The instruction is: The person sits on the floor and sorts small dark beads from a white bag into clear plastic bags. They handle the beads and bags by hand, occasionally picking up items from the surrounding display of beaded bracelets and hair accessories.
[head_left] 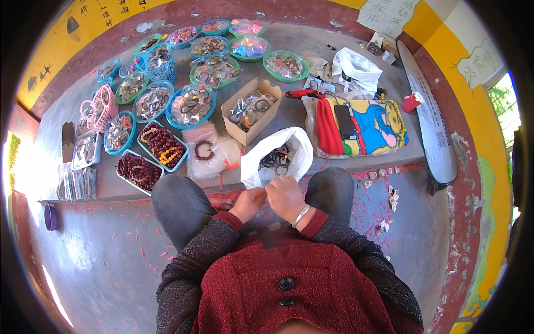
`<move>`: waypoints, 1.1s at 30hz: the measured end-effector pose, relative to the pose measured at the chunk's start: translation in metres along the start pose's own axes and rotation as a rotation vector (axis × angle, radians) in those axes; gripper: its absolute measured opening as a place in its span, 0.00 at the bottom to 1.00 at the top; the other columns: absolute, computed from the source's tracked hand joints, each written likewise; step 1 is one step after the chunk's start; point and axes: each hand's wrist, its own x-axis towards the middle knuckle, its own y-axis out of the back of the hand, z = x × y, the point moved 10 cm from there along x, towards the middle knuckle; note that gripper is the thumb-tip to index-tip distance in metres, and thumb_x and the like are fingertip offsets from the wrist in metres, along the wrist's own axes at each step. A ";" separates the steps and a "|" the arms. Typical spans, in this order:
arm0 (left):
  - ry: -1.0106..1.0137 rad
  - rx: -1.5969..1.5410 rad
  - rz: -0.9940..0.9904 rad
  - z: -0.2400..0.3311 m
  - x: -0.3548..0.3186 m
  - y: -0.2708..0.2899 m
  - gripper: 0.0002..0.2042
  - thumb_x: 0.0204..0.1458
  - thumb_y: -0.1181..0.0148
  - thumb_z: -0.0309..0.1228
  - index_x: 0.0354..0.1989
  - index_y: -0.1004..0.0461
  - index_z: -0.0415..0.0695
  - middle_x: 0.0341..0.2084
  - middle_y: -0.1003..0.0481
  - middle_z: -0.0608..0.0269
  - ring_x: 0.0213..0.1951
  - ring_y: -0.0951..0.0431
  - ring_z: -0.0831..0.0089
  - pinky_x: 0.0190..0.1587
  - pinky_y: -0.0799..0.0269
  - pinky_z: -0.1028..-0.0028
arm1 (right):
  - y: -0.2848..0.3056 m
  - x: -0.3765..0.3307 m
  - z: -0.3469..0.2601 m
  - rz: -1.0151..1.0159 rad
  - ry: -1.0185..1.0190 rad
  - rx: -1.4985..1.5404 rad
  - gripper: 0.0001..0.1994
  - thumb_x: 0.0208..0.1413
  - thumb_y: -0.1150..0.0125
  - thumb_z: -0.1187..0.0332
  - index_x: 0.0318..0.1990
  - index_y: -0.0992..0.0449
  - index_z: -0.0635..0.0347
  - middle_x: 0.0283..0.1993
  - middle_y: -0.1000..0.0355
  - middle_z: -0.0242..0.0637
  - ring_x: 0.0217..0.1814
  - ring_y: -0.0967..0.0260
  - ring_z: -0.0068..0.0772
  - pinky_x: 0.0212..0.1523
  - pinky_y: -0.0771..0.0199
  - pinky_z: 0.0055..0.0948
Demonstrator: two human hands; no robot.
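Observation:
My left hand and my right hand meet in front of my lap, fingers pinched together. Whatever lies between the fingertips is too small or hidden to make out. A silver bangle circles my right wrist. Just beyond my hands, between my knees, a white plastic bag stands with its mouth spread, and dark cords lie inside it. To its left are clear plastic pouches and a dark red bead bracelet on top of them.
An open cardboard box of small packets stands beyond the bag. Trays of bead strings and several round baskets fill the platform's left. A folded colourful blanket carries a phone at right. Red scraps litter the floor.

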 end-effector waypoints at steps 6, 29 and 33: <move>-0.151 0.120 0.028 0.016 -0.003 0.001 0.08 0.47 0.50 0.21 0.36 0.28 0.37 0.29 0.26 0.47 0.32 0.25 0.57 0.36 0.31 0.69 | -0.002 -0.001 -0.002 -0.017 -0.016 0.012 0.03 0.39 0.46 0.69 0.21 0.30 0.56 0.26 0.36 0.32 0.35 0.37 0.36 0.35 0.39 0.35; 0.208 -1.114 0.043 -0.005 -0.006 0.007 0.11 0.57 0.56 0.26 0.41 0.29 0.32 0.39 0.26 0.52 0.42 0.25 0.65 0.46 0.29 0.74 | 0.085 -0.201 0.281 -0.068 -0.647 0.460 0.08 0.51 0.50 0.69 0.29 0.25 0.61 0.26 0.27 0.37 0.30 0.29 0.34 0.35 0.32 0.27; 0.180 -1.131 0.043 0.012 0.000 0.003 0.11 0.56 0.56 0.25 0.40 0.29 0.31 0.39 0.27 0.51 0.44 0.26 0.63 0.48 0.30 0.71 | 0.102 -0.324 0.346 -0.481 -0.990 -0.768 0.13 0.52 0.52 0.61 0.31 0.25 0.60 0.29 0.27 0.42 0.33 0.29 0.46 0.30 0.31 0.33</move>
